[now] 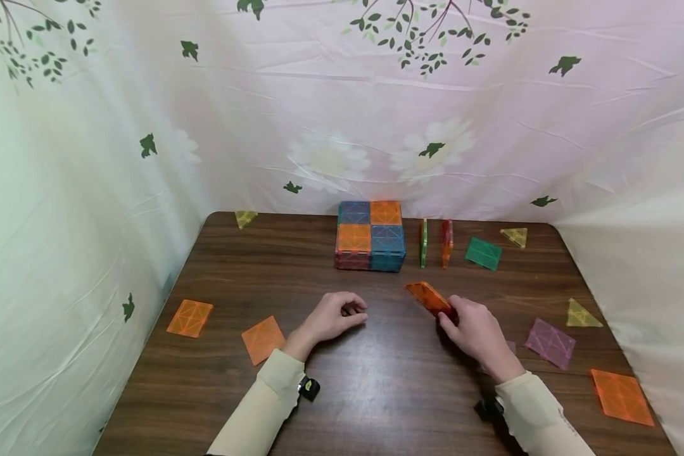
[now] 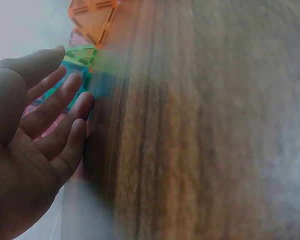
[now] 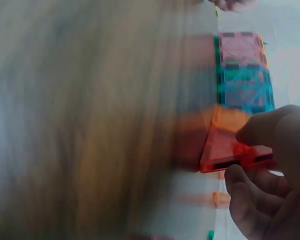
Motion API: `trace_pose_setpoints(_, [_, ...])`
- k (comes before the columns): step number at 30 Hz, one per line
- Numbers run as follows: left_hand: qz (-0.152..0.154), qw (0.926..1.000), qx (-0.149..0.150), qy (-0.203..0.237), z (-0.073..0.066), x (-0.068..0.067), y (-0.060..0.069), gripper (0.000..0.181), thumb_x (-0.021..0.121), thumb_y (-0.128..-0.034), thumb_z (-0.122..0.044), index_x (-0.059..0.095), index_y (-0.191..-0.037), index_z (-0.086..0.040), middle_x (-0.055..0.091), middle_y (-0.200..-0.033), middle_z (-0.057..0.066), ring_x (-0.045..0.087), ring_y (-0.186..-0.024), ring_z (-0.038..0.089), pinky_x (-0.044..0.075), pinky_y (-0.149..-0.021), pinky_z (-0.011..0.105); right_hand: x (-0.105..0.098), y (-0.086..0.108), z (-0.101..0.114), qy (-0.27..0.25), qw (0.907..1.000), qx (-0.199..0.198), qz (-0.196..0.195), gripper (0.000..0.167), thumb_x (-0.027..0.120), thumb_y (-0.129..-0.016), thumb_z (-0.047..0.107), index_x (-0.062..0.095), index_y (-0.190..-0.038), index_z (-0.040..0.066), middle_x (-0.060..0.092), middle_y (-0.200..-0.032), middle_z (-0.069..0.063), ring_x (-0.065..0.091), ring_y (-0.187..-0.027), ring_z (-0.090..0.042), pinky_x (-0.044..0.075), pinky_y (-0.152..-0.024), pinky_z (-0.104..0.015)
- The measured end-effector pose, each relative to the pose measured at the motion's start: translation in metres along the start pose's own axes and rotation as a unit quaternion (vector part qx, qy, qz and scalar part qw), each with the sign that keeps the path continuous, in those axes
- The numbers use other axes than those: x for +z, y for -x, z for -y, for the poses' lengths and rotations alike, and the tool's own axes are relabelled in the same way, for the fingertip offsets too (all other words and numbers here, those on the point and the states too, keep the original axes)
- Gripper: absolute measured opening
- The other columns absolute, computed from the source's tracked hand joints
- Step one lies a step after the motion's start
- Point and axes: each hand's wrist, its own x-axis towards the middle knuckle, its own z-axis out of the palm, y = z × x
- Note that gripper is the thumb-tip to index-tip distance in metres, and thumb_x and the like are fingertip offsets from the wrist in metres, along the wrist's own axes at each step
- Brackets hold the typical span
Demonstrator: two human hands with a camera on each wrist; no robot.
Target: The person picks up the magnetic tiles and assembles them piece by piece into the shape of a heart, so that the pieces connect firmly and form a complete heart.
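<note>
My right hand (image 1: 479, 332) pinches a red-orange tile piece (image 1: 427, 296) by its near end, low over the middle right of the table. In the right wrist view the thumb and fingers grip the red part (image 3: 232, 147), with an orange part (image 3: 230, 117) beyond it. My left hand (image 1: 333, 316) holds nothing, its fingers loosely bent near the table's middle; the left wrist view shows the palm (image 2: 40, 120) with fingers apart. Behind both hands a box of tiles (image 1: 370, 237) stands at the back, orange and blue on top.
Right of the box stand a green upright piece (image 1: 424, 244) and a red-orange one (image 1: 447, 244). Flat tiles lie on both sides: orange (image 1: 190, 318), orange (image 1: 262, 340), green (image 1: 483, 253), purple (image 1: 550, 342), orange (image 1: 622, 396), and several yellow triangles (image 1: 582, 314). A patterned curtain (image 1: 330, 114) hangs behind.
</note>
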Motion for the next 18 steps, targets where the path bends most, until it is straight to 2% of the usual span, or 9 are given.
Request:
trace_pose_setpoints(10, [-0.003,1.0,0.003,-0.002,0.0,-0.001,0.0,0.015,0.075,-0.1001,-0.023,0.077,-0.11,-0.012,0.074,-0.101,-0.003,0.067,-0.087,0.005,0.057,-0.079,0.025,0.019,-0.014,0.019,-0.018,0.9991,0.016,-0.034,0.021,0.077,-0.09,0.014,0.059,-0.096,0.004,0.06,-0.065,-0.009,0.047,-0.049,-0.017,0.044,-0.047,-0.033])
trace_pose_setpoints(18, [-0.003,1.0,0.001,0.003,0.0,-0.001,0.0,0.012,0.075,-0.1,-0.024,0.078,-0.108,-0.015,0.074,-0.1,-0.003,0.068,-0.087,0.006,0.057,-0.079,0.026,0.025,-0.033,0.028,-0.031,0.9988,0.037,-0.004,0.021,0.073,-0.094,0.014,0.057,-0.1,0.004,0.055,-0.062,-0.006,0.047,-0.048,-0.016,0.042,-0.045,-0.03])
